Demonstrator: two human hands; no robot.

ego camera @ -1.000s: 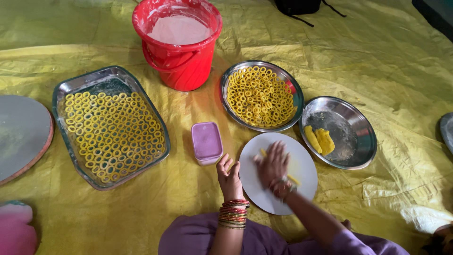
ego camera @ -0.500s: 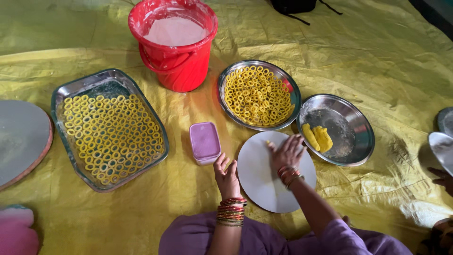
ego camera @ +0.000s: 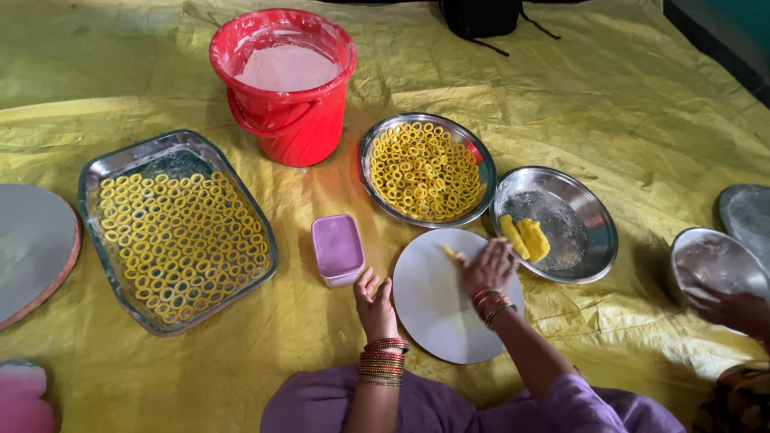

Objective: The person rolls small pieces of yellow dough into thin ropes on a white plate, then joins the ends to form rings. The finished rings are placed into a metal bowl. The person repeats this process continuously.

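1. While the right hand [ego camera: 485, 269] lies flat, fingers spread, on the white round board [ego camera: 437, 309], a bit of yellow dough [ego camera: 447, 252] shows just beside its fingertips at the board's upper edge.
2. Left hand [ego camera: 375, 305] rests loosely open on the yellow sheet [ego camera: 626, 96] at the board's left rim, holding nothing, near the small purple box [ego camera: 338, 249].
3. Round steel plate [ego camera: 593, 228] with two dough lumps sits right of the board.
4. Ring-filled steel dish [ego camera: 480, 160] and tray [ego camera: 112, 164], red bucket [ego camera: 277, 120] beyond.

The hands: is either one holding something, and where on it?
Nothing is truly gripped. The right hand presses flat on a yellow dough piece on the white board; the left hand rests empty at the board's left edge.
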